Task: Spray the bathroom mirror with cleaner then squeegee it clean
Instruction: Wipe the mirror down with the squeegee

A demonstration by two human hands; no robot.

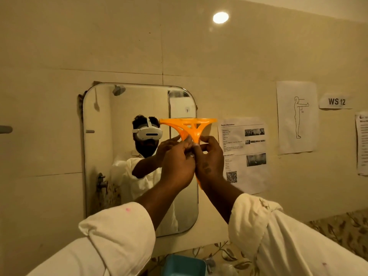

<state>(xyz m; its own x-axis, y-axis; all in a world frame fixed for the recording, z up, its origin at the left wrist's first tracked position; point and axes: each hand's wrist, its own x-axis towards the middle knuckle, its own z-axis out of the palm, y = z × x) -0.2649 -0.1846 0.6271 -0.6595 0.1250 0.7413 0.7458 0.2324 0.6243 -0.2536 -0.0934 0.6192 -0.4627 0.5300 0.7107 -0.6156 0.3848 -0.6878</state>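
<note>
We see both hands clenched on the orange squeegee (189, 129): left hand (177, 166) and right hand (211, 160) wrapped around its handle, blade up, level, at the mirror's (123, 156) upper right edge.

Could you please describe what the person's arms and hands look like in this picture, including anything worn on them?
Both hands, left hand and right hand, are bare, with no gloves. Each arm wears a cream-white sleeve rolled up to mid-forearm: the left sleeve has a small pink stain near its cuff, and the right sleeve is bunched and creased.
</note>
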